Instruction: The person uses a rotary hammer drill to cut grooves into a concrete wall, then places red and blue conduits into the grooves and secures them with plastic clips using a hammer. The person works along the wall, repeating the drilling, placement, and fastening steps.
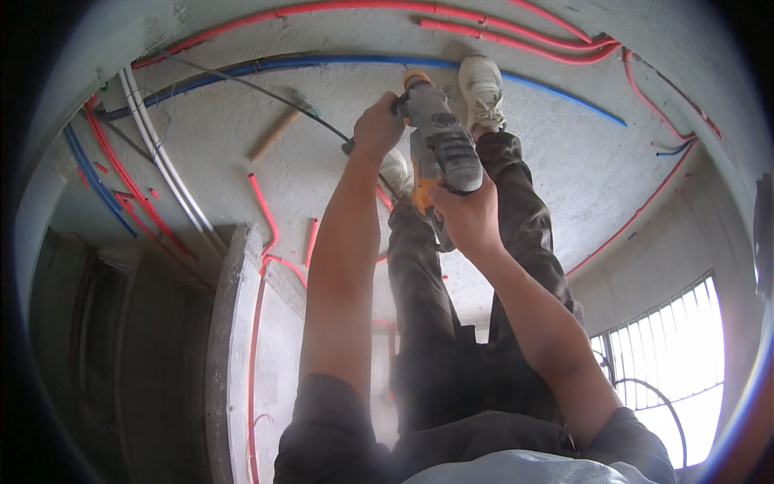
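Observation:
A grey and orange rotary hammer drill [442,133] is held in both of my hands, its front end pointing away from me toward the floor. My left hand [377,127] is closed around the side handle near the front. Lower down, my right hand [469,216] grips the rear handle. The orange-brown collar [416,77] at the front is visible; a bit beyond it I cannot make out. A thin dark cable or rod [266,95] runs from the upper left past my left hand.
A wooden-handled hammer [276,135] lies on the concrete floor to the left. Red conduit pipes [322,8], a blue pipe [347,60] and white pipes [165,153] run along the floor. My shoe [482,89] is beside the drill. A barred window [669,347] is at the right.

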Available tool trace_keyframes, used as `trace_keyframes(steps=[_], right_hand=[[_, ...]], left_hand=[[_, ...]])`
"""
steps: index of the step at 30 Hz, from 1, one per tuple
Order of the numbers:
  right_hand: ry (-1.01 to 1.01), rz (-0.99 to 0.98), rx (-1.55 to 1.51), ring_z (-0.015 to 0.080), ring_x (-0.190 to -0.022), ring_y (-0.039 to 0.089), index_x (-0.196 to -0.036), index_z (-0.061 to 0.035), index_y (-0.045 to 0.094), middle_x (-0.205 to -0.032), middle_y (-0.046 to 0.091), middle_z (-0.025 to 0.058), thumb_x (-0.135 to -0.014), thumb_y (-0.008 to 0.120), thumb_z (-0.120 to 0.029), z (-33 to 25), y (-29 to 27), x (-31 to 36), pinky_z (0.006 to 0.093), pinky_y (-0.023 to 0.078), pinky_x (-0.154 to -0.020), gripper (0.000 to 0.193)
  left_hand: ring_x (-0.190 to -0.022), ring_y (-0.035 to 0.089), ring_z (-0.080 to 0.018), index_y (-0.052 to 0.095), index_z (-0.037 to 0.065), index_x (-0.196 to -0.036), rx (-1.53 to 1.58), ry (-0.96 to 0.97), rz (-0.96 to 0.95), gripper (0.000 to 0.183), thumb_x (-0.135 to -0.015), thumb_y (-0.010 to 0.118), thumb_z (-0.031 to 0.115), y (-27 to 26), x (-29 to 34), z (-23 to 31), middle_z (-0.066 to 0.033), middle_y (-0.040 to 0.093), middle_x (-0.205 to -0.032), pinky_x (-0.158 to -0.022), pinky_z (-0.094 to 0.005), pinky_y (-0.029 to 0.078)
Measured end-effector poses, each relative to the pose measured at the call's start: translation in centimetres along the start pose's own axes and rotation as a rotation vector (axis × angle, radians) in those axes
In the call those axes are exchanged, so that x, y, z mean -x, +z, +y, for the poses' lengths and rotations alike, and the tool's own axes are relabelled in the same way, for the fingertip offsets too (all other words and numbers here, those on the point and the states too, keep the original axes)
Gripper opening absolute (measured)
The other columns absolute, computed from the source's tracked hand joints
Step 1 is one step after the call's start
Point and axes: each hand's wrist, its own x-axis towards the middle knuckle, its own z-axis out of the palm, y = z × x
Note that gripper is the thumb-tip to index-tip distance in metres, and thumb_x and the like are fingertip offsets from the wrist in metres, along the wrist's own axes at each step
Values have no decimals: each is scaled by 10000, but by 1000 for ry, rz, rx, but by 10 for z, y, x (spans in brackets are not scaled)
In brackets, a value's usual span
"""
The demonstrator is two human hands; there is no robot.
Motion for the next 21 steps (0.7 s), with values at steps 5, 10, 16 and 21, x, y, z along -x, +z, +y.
trace_keyframes(steps=[5, 10, 16, 21], right_hand=[[-8, 0, 1, 78, -601, 571, -1039, -20, 603, -775, 627, 5, -864, 702, 21, -1, 7, -3, 284, 467, -551, 205], [20, -1, 137, 182, -760, 701, -1077, 36, 666, -818, 728, 120, -853, 728, -134, -3, 15, -14, 376, 562, -733, 288], [35, -8, 189, 211, -774, 722, -1073, 37, 677, -834, 739, 139, -825, 756, -141, -5, 18, -29, 385, 568, -760, 316], [-7, -27, 245, 207, -789, 724, -1063, 35, 677, -840, 738, 127, -817, 791, -151, -12, 22, -34, 393, 566, -758, 328]], left_hand=[[-1074, 712, -488, 645, 115, -1209, 2, 6, -37, 279, -1016, 637, 315, -1, -1, -2, -241, 765, -1101, -867, -568, 555], [-1166, 721, -422, 631, 144, -1245, -40, -73, -99, 262, -1022, 597, 278, -4, -13, -3, -172, 775, -1187, -964, -575, 539], [-1231, 698, -410, 615, 147, -1269, -32, -81, -125, 261, -1044, 573, 272, -8, -20, -2, -169, 757, -1249, -1000, -633, 500], [-1244, 672, -437, 602, 134, -1260, 1, -112, -148, 246, -1041, 583, 244, -6, -21, -4, -194, 743, -1256, -985, -631, 506]])
